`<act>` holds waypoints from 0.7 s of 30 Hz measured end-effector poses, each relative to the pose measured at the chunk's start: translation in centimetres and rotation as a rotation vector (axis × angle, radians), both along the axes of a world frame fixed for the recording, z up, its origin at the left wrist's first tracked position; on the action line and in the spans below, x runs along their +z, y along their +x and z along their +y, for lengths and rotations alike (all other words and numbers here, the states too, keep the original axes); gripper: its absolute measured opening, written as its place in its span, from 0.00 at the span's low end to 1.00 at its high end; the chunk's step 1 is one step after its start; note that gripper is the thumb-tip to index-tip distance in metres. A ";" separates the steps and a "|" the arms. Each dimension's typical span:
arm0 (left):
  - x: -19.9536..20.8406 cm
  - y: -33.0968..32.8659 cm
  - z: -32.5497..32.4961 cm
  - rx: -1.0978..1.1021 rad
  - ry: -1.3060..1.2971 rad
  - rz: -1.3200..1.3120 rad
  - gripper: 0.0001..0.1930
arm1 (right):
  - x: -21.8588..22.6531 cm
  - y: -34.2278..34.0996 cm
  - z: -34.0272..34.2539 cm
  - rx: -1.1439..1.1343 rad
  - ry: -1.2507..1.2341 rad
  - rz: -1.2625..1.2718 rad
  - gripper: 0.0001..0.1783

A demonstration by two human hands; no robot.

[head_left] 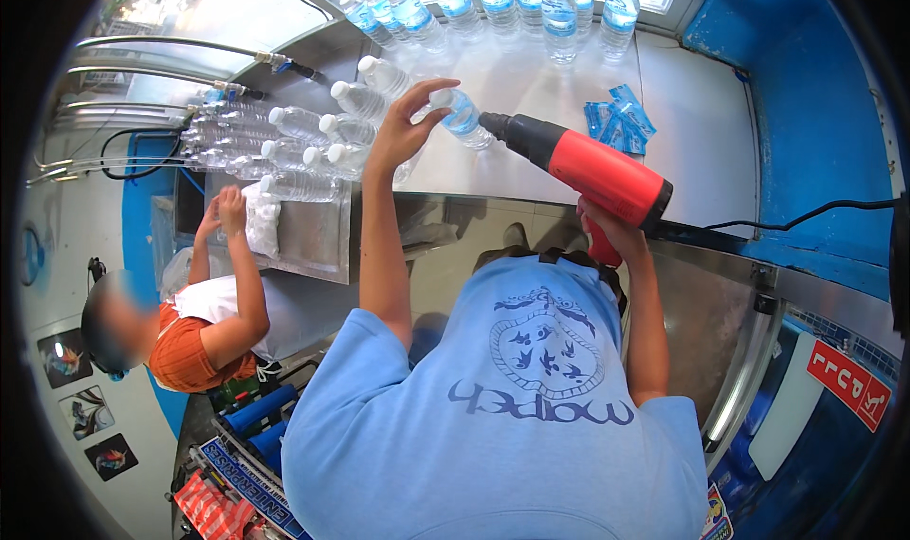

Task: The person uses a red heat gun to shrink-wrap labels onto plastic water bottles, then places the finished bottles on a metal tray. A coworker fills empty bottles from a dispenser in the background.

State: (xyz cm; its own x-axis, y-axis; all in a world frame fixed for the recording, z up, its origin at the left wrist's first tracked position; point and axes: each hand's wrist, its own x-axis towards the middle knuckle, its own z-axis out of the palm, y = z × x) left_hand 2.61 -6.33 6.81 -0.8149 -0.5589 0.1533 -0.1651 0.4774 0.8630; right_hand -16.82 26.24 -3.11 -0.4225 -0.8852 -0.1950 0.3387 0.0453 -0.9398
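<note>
My left hand (pixel 406 130) is closed at the cap end of a clear plastic water bottle (pixel 464 121), thumb and index finger around its neck. The bottle has a blue label and a white cap, and it stands tilted over the steel counter (pixel 559 165). In my right hand (pixel 614 233) is the handle of a red and black heat gun (pixel 599 168). Its black nozzle points left, close beside the labelled bottle. A small pile of flat blue label sleeves (pixel 621 121) lies on the counter beyond the gun.
Labelled bottles (pixel 559 23) line the far window side. Several capped bottles without labels (pixel 301 123) crowd the left. A co-worker (pixel 204 341) sits or stands there, hands raised near a white bag (pixel 262 219). A black cord (pixel 796 219) runs right to the blue wall (pixel 815 94).
</note>
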 end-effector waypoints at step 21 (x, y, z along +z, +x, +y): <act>2.0 -7.2 0.0 0.387 -0.708 -0.571 0.29 | -0.1 2.9 1.7 -0.123 0.095 0.252 0.13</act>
